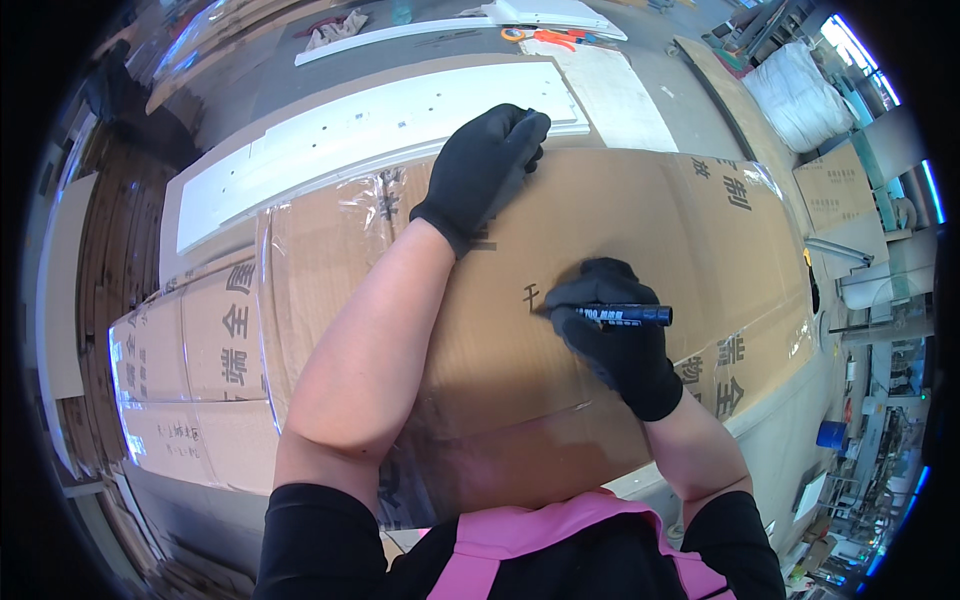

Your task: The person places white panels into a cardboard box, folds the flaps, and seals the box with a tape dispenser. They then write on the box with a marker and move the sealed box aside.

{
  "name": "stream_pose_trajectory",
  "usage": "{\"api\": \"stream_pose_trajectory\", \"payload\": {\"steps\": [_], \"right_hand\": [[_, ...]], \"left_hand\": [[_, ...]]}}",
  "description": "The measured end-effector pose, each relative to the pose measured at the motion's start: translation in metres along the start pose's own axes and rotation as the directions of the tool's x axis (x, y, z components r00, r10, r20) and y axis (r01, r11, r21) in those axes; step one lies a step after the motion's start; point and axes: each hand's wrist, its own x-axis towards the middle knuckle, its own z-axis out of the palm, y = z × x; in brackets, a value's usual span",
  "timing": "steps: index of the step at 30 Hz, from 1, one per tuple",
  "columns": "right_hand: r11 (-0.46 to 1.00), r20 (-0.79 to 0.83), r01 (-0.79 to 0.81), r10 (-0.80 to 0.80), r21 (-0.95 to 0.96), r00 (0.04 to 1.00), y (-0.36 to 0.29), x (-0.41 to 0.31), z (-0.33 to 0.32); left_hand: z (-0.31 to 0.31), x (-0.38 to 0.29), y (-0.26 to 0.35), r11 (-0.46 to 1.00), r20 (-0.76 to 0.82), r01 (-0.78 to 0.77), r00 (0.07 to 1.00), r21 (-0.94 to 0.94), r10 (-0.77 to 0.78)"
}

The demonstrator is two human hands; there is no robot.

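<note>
A large cardboard box (495,360) with printed characters and clear tape lies before me. My right hand (615,330), in a black glove, grips a black marker pen (630,314), its tip end low at the box's top face beside a few handwritten strokes (531,297). The tip itself is hard to make out. My left hand (491,169), also gloved in black, rests curled near the box's far edge. A small dark end shows by its thumb and index finger, perhaps the marker's cap; most of it is hidden.
White drilled panels (337,135) lie on cardboard beyond the box. More taped cardboard boxes (187,352) adjoin it at left. Orange-handled tools (551,36) lie at the far side. A stuffed white sack (799,96) is at upper right, and stacked brown strips (109,277) stand far left.
</note>
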Motion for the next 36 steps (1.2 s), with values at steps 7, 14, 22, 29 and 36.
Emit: {"api": "stream_pose_trajectory", "payload": {"steps": [7,14,22,29,36], "right_hand": [[0.879,0.026,-0.405,0.413,0.252,0.911,-0.005,-0.010,-0.008],[0.995,0.025,-0.098,0.098,0.024,0.995,0.012,-0.006,-0.025],[0.999,-0.046,-0.026,0.025,-0.022,0.999,0.016,-0.007,-0.023],[0.975,-0.015,-0.216,0.217,0.050,0.976,0.016,-0.009,-0.032],[0.995,0.011,-0.008,0.009,-0.097,1.000,0.026,-0.007,-0.038]], "left_hand": [[-0.001,-0.003,0.005,0.999,0.013,0.014,1.000,-0.035,-0.013],[0.001,-0.003,0.007,1.000,-0.017,0.023,1.000,-0.019,-0.023],[-0.001,-0.006,0.012,0.995,0.018,0.080,0.997,-0.057,-0.079],[0.003,-0.006,0.009,0.993,-0.027,0.046,0.998,-0.107,-0.049],[0.000,-0.006,0.010,0.997,0.021,0.057,0.998,-0.061,-0.055]]}}
